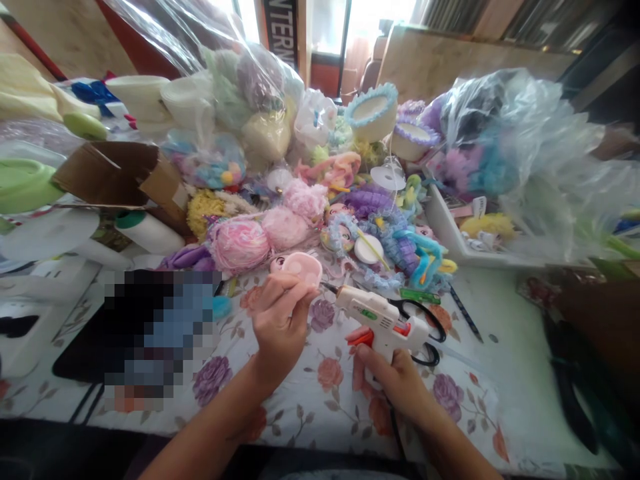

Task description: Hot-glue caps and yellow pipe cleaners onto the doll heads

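Pink piece (pixel 303 270), shallow and rounded, one: pinched between the closed fingertips of the left hand (pixel 278 319), above the middle of a flowered cloth (pixel 300 417), its hollowed side partly exposed. Glue gun (pixel 364 308), white with red trigger, one: gripped by the right hand (pixel 389 375), the fingers being wrapped about the handle and trigger; its nozzle is directed at the lower right edge of the pink piece, though whether contact is made cannot be told. Scissors (pixel 434 319), black-handled, partly hidden behind the glue gun. Green object (pixel 419 295), slender, laid just beyond the scissors; dark pencil (pixel 465 313), laid to their right. Yarn ball (pixel 240 244), pink and multicoloured, placed beyond the left hand, among pastel craft pieces. Cardboard box (pixel 120 175), open, set at far left. White tray (pixel 483 255), filled with small items, set at right and partly covered by a clear plastic bag (pixel 543 143). Two cups with frilled rims, blue (pixel 373 123) and purple (pixel 416 141), stacked at the back.
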`<action>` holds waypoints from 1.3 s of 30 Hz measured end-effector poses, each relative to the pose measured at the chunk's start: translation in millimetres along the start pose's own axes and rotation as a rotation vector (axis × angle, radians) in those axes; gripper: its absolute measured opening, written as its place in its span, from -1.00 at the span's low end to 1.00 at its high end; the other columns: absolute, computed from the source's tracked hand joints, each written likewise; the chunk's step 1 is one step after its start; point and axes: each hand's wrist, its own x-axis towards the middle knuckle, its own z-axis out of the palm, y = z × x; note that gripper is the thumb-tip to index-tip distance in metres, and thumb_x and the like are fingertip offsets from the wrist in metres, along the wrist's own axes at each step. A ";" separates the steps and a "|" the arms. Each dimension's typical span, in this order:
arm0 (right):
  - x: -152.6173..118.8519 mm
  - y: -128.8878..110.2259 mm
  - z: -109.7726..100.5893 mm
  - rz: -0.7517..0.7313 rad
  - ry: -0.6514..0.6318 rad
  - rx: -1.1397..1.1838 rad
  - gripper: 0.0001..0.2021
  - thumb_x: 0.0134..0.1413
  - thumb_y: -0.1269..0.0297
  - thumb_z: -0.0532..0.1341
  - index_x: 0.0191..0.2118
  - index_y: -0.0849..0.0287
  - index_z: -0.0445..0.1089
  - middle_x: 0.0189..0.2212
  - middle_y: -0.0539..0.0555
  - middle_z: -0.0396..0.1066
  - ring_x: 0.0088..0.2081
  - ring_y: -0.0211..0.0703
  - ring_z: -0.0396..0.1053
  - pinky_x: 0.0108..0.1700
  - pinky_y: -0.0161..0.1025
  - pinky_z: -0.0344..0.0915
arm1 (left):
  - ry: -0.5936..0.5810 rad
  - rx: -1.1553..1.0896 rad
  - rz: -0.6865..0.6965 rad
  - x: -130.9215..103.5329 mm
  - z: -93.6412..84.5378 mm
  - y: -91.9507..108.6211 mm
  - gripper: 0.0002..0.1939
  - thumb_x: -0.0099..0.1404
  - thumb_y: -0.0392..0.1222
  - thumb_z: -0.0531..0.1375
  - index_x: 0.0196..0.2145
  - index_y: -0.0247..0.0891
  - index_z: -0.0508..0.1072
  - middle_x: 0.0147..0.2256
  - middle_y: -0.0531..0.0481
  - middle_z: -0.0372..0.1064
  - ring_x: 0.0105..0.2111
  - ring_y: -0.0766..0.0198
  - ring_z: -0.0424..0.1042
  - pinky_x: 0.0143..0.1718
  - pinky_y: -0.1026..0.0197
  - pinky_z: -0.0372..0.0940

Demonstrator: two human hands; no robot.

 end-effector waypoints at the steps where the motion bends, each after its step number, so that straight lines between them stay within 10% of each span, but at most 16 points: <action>1: -0.4 -0.6 -0.2 -0.001 -0.012 -0.002 -0.67 0.16 0.00 0.15 -0.16 0.18 0.39 -0.67 -0.04 0.37 -0.66 -0.29 0.22 -0.59 -0.35 0.12 | -0.002 -0.001 0.007 0.2 0.0 -0.1 -0.87 0.21 -0.37 0.25 -0.34 -0.16 0.51 -0.41 0.03 0.38 -0.35 0.25 0.39 -0.20 0.16 0.33; 19: -0.2 1.6 -4.9 0.050 -0.051 -0.038 -0.49 0.17 -0.01 0.10 -0.65 0.25 0.40 -0.72 0.03 0.29 -0.70 -0.37 0.16 -0.68 -0.43 0.00 | -0.046 0.015 0.137 1.7 0.7 -0.8 -0.83 0.23 -0.43 0.22 -0.31 -0.18 0.51 -0.42 0.03 0.36 -0.32 0.26 0.41 -0.22 0.19 0.36; 39: -0.1 10.9 -10.2 0.029 -0.105 -0.021 -0.44 0.20 -0.06 0.10 -0.64 0.28 0.45 -0.71 0.04 0.28 -0.69 -0.39 0.14 -0.68 -0.43 0.00 | -0.018 0.024 0.164 -0.4 2.4 -0.4 -0.81 0.21 -0.47 0.23 -0.31 -0.21 0.50 -0.43 0.05 0.35 -0.33 0.30 0.41 -0.25 0.22 0.37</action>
